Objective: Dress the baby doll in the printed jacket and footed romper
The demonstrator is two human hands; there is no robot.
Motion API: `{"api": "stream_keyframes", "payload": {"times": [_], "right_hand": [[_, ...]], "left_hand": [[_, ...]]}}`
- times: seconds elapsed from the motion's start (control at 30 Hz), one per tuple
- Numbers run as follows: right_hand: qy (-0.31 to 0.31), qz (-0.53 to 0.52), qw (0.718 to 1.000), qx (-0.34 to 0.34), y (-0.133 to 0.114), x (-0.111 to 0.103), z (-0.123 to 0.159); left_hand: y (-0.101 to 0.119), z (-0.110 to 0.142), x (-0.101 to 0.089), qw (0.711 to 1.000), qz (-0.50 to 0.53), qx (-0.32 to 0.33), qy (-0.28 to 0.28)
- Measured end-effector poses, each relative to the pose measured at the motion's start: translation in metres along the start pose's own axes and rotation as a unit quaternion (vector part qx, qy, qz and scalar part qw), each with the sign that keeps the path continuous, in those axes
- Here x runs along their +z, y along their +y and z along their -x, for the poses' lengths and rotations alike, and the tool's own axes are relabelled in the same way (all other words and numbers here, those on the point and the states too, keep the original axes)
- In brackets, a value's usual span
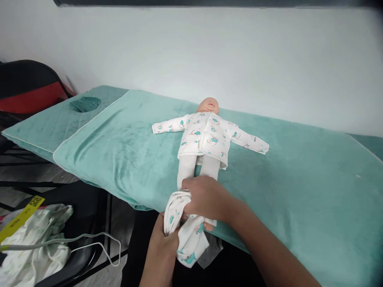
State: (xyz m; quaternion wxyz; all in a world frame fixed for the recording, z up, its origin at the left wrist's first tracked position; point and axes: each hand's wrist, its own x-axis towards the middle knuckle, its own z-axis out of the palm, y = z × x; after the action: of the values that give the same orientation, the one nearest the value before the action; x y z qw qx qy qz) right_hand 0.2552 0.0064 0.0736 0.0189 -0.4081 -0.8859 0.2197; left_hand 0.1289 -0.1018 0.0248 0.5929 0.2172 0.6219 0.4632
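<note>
A baby doll (pixel 206 131) lies on its back on a teal padded table (pixel 125 151), head toward the wall, arms spread. It wears a white printed long-sleeved top and white leggings. At the doll's feet both my hands grip a bunched white printed garment (pixel 187 231). My right hand (pixel 206 197) is closed over its top, right at the doll's lower legs. My left hand (pixel 163 235) pinches the garment's left edge from below. The doll's feet are hidden by the cloth and my right hand.
The table has a face hole (pixel 84 104) at its left end and stands against a white wall. A black and red chair (pixel 26 89) is at far left. A dark bin (pixel 80 223) at lower left holds crumpled pale cloth (pixel 36 239), a white cable and a yellow tag.
</note>
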Motion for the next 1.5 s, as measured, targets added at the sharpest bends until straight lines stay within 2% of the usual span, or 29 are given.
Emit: {"api": "stream_keyframes", "payload": {"times": [0.1, 0.17, 0.27, 0.3, 0.4, 0.47, 0.57, 0.63, 0.8, 0.97, 1.17, 1.33, 1.5], "right_hand": [[-0.016, 0.046, 0.999, 0.004, -0.003, 0.002, -0.002], [-0.026, 0.052, 0.998, -0.004, -0.003, 0.004, -0.002], [-0.032, 0.057, 0.998, -0.016, 0.0, 0.007, -0.001], [-0.029, 0.06, 0.998, -0.019, 0.001, 0.008, 0.0], [-0.017, 0.056, 0.998, -0.031, 0.004, 0.009, 0.002], [-0.017, 0.042, 0.998, -0.039, 0.005, 0.008, 0.003], [-0.022, 0.02, 0.999, -0.04, 0.006, 0.007, 0.003], [-0.027, 0.011, 0.999, -0.036, 0.006, 0.006, 0.003], [-0.048, -0.034, 0.997, -0.043, 0.009, -0.001, 0.003], [-0.104, -0.16, 0.981, -0.033, 0.01, -0.016, 0.009], [-0.086, -0.189, 0.978, -0.016, 0.009, -0.019, 0.012], [-0.067, -0.23, 0.971, 0.004, 0.014, -0.017, 0.008], [-0.084, -0.295, 0.952, 0.0, 0.015, -0.02, 0.005]], "left_hand": [[-0.016, -0.009, 0.002, 0.998, 0.028, -0.034, 0.036], [-0.024, -0.014, 0.005, 0.999, 0.049, -0.002, 0.004], [-0.035, -0.022, 0.009, 0.993, 0.054, 0.086, -0.062], [-0.038, -0.024, 0.008, 0.992, 0.042, 0.107, -0.06], [-0.044, -0.03, 0.003, 0.991, -0.018, 0.136, 0.0], [-0.043, -0.034, 0.0, 0.986, -0.06, 0.153, 0.009], [-0.034, -0.039, 0.0, 0.976, -0.123, 0.178, -0.035], [-0.026, -0.038, 0.001, 0.97, -0.164, 0.175, -0.043], [-0.016, -0.023, -0.001, 0.964, -0.227, 0.131, 0.044], [-0.01, -0.02, -0.011, 0.951, -0.239, 0.183, 0.066], [0.015, -0.031, -0.033, 0.942, -0.269, 0.197, -0.04], [0.031, -0.032, -0.052, 0.961, -0.196, 0.119, -0.154], [0.034, -0.034, -0.054, 0.978, -0.1, 0.08, -0.166]]}}
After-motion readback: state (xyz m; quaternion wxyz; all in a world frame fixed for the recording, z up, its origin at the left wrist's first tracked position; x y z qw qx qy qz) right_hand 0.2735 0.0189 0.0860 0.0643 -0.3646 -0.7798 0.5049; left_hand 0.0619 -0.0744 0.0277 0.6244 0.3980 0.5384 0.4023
